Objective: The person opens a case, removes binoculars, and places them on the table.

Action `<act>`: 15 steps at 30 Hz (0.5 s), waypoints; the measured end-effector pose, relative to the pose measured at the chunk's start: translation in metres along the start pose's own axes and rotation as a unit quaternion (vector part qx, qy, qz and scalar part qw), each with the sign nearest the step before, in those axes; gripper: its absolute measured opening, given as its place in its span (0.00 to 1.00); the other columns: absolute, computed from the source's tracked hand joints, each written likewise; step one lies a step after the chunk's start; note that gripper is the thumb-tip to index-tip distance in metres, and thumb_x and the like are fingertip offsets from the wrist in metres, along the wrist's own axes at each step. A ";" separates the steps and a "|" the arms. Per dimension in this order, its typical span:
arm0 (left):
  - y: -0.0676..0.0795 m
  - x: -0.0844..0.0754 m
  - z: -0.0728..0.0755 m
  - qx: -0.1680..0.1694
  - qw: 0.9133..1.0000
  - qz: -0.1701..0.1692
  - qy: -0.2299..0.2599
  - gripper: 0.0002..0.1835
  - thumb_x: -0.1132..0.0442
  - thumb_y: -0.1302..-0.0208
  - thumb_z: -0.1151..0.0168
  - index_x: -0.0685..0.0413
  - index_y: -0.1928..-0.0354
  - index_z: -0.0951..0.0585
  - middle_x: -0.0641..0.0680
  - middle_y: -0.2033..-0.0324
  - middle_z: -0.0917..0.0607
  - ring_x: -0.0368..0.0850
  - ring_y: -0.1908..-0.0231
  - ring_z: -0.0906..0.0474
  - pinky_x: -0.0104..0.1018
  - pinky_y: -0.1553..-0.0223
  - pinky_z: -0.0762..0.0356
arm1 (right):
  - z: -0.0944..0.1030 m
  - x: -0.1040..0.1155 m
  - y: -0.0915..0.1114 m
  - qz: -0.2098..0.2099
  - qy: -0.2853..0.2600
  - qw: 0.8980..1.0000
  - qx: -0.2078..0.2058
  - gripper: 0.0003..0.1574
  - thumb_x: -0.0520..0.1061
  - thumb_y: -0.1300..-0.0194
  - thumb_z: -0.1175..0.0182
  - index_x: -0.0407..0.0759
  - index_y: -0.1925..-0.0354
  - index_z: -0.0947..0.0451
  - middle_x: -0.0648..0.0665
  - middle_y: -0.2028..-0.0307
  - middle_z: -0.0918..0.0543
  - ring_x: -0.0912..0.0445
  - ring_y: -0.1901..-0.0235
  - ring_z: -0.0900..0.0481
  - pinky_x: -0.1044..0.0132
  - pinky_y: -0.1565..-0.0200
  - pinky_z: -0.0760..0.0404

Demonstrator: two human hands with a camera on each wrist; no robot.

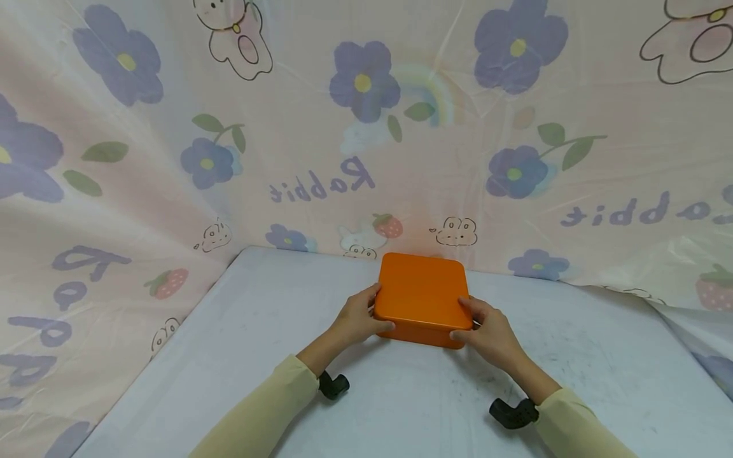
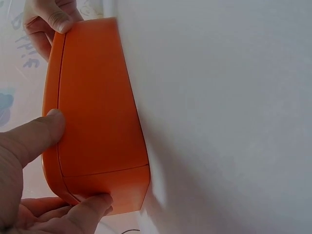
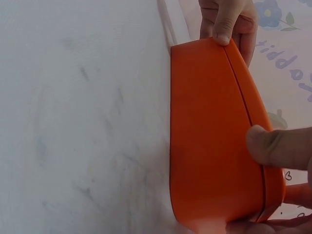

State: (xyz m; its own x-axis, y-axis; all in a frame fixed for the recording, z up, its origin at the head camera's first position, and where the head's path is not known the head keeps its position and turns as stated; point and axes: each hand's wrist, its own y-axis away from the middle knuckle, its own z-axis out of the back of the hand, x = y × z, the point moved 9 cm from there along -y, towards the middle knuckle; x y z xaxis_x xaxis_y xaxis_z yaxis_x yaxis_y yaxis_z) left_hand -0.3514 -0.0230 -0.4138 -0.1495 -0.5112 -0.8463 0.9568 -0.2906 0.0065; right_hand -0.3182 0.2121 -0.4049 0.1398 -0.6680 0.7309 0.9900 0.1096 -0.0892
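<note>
An orange lidded box (image 1: 424,289) with rounded corners sits on the white table, near its back edge. My left hand (image 1: 357,316) grips the box's left side, thumb on the front near the lid seam and fingers along the side. On the opposite side, my right hand (image 1: 489,334) holds it the same way, its thumb at the front right corner. Both wrist views show the thin seam between lid and body, with the left thumb (image 2: 41,131) and the right thumb (image 3: 275,146) lying across it. The lid appears closed, so the inside is hidden.
The white tabletop (image 1: 252,356) spreads around the box, with faint dark smudges on its right part. A patterned curtain (image 1: 424,159) with flowers and rabbits hangs behind the table and along its left side. Black bands with stubs sit at both wrists.
</note>
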 end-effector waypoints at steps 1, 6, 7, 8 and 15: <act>0.000 0.000 0.000 0.000 1.000 0.001 -0.001 0.51 0.60 0.48 0.26 0.52 0.25 0.44 0.52 0.28 0.37 0.50 0.31 0.36 0.46 0.34 0.33 | 0.000 0.000 0.000 0.002 0.000 1.000 0.000 0.48 0.42 0.44 0.30 0.31 0.31 0.40 0.30 0.31 0.38 0.36 0.38 0.28 0.51 0.45 0.22; 0.000 0.000 0.000 0.000 1.000 0.001 -0.004 0.50 0.60 0.48 0.26 0.51 0.25 0.44 0.51 0.28 0.37 0.49 0.30 0.36 0.45 0.34 0.33 | 0.000 -0.001 0.000 -0.001 -0.013 1.000 0.002 0.49 0.43 0.45 0.30 0.32 0.31 0.40 0.30 0.31 0.38 0.37 0.38 0.27 0.53 0.46 0.21; 0.000 0.000 -0.001 0.000 1.000 0.001 -0.003 0.50 0.60 0.48 0.26 0.51 0.25 0.44 0.51 0.28 0.37 0.49 0.30 0.36 0.45 0.34 0.33 | 0.000 -0.001 0.000 0.000 -0.014 1.000 0.003 0.49 0.43 0.45 0.29 0.31 0.31 0.40 0.29 0.31 0.38 0.36 0.39 0.28 0.53 0.46 0.21; 0.000 0.001 -0.001 0.000 1.000 0.000 -0.002 0.50 0.60 0.48 0.26 0.51 0.25 0.44 0.51 0.28 0.37 0.49 0.30 0.36 0.45 0.34 0.33 | 0.000 -0.002 0.000 -0.002 -0.017 1.000 0.003 0.49 0.43 0.45 0.29 0.32 0.31 0.40 0.29 0.30 0.38 0.36 0.39 0.27 0.53 0.46 0.21; -0.001 0.001 -0.001 -0.002 1.000 -0.004 0.001 0.50 0.60 0.48 0.26 0.51 0.25 0.44 0.50 0.27 0.38 0.48 0.30 0.37 0.44 0.34 0.32 | 0.002 -0.003 0.000 0.000 -0.017 1.000 -0.002 0.48 0.42 0.45 0.29 0.31 0.31 0.39 0.30 0.30 0.38 0.37 0.39 0.27 0.54 0.46 0.21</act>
State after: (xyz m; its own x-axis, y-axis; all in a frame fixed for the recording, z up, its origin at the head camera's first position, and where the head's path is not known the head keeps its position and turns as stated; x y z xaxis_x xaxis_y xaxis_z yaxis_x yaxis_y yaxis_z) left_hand -0.3522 -0.0231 -0.4152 -0.1568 -0.5080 -0.8470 0.9564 -0.2921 -0.0019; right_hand -0.3188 0.2150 -0.4056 0.1397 -0.6429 0.7531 0.9900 0.1064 -0.0929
